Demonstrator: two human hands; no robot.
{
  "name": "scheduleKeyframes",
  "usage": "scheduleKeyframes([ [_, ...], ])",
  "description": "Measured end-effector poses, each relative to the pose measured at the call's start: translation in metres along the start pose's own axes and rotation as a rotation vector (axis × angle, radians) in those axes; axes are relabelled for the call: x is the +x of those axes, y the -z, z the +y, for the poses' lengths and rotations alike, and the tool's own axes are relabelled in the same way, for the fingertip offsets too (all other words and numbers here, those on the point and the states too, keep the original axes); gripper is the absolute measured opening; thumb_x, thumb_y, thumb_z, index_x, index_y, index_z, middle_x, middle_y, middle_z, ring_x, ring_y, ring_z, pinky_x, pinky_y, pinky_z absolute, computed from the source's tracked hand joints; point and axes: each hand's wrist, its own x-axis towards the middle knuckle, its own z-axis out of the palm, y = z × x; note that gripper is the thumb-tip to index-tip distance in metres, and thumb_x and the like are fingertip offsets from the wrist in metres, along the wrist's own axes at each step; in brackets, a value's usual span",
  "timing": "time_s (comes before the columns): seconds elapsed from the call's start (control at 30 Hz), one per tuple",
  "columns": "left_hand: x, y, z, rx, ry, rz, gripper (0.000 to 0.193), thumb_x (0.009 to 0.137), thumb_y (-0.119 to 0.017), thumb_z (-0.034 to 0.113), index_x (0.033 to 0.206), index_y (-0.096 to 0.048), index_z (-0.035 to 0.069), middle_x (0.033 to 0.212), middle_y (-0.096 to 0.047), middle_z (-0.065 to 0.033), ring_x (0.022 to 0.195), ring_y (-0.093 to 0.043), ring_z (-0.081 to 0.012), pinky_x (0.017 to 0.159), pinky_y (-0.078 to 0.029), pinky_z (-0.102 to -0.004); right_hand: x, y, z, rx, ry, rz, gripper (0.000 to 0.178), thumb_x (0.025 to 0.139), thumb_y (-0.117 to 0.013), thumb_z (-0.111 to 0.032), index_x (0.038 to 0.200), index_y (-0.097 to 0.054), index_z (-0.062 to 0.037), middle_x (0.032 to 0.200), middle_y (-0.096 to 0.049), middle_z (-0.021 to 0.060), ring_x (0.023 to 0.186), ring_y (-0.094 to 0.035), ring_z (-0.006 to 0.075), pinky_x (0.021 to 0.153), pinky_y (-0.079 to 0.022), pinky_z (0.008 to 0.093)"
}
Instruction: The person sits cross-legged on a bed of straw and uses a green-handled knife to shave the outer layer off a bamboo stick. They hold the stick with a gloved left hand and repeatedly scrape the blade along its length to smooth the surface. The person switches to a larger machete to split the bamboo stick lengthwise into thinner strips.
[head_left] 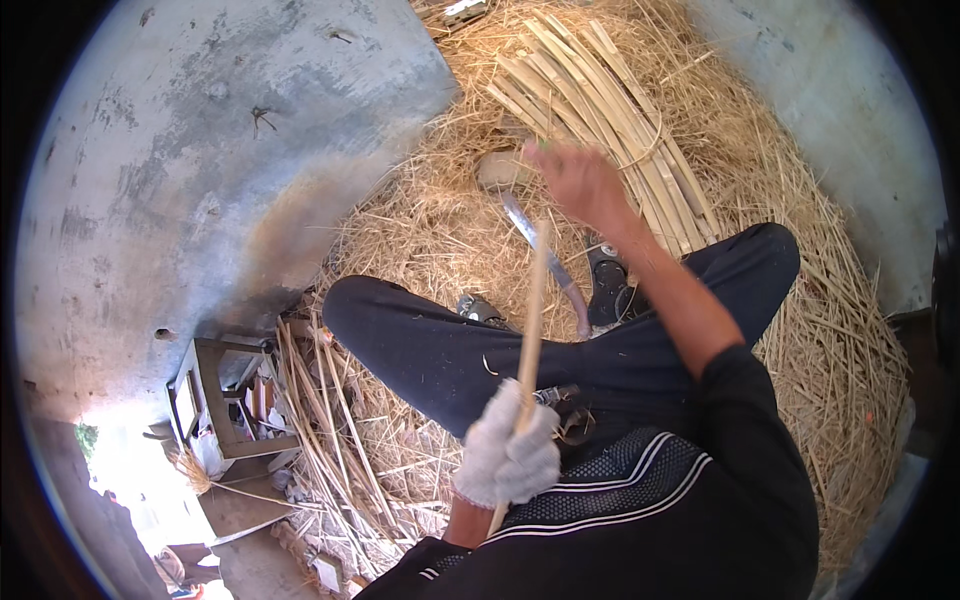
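My left hand [507, 446], in a whitish knit glove, is closed round a pale split-bamboo strip [534, 320]. The strip stands nearly upright in the picture, running from below the glove to above my lap. My bare right hand [582, 182] is held out ahead, over the left edge of a bundle of bamboo strips [640, 130]. Its fingers are curled, with a greenish speck by their tips; what they hold, if anything, is too small to name. Between my feet lies a long-handled knife [530, 232], its blade pointing away and partly behind the strip.
Loose straw and shavings [420, 220] cover the ground. A flat stone or block [503, 170] lies past the blade. Grey walls [230, 120] close in on both sides. At left are a wooden box frame [215, 400] with odds and ends and more long strips [330, 400].
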Motion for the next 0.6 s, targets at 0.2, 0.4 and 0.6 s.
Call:
scheduleKeyframes([
  [0.2,-0.010,-0.012,0.036,0.279,-0.423,0.272,0.053,0.104,-0.036,0.051,0.073,-0.050,0.011,0.043,-0.037,0.0016,0.029,-0.033,-0.0105,0.027,-0.030,-0.0234,-0.013,0.039,-0.019,0.279,0.096,-0.014,0.058,0.103,-0.042,-0.049,0.059,-0.043,-0.0110,0.048,-0.033,-0.0019,0.043,-0.030,0.0109,0.040,-0.024,0.0317],
  [0.4,0.002,-0.045,0.038,0.711,-0.513,0.717,0.040,0.103,-0.047,0.039,0.082,-0.057,0.006,0.045,-0.038,0.0016,0.030,-0.033,-0.0088,0.028,-0.027,-0.0231,-0.104,0.037,-0.076,0.361,0.535,-0.248,0.044,0.095,-0.057,-0.046,0.075,-0.052,-0.0077,0.052,-0.049,0.0090,0.045,-0.054,0.0285,0.044,-0.040,0.0399],
  [0.6,-0.003,-0.030,0.037,0.717,-0.490,0.655,0.036,0.101,-0.050,0.040,0.079,-0.049,0.012,0.046,-0.035,0.0012,0.030,-0.030,-0.0104,0.027,-0.021,-0.0248,-0.107,0.025,-0.088,0.257,0.512,-0.214,0.046,0.093,-0.059,-0.050,0.073,-0.053,-0.0089,0.051,-0.050,0.0077,0.045,-0.055,0.0276,0.043,-0.040,0.0391],
])
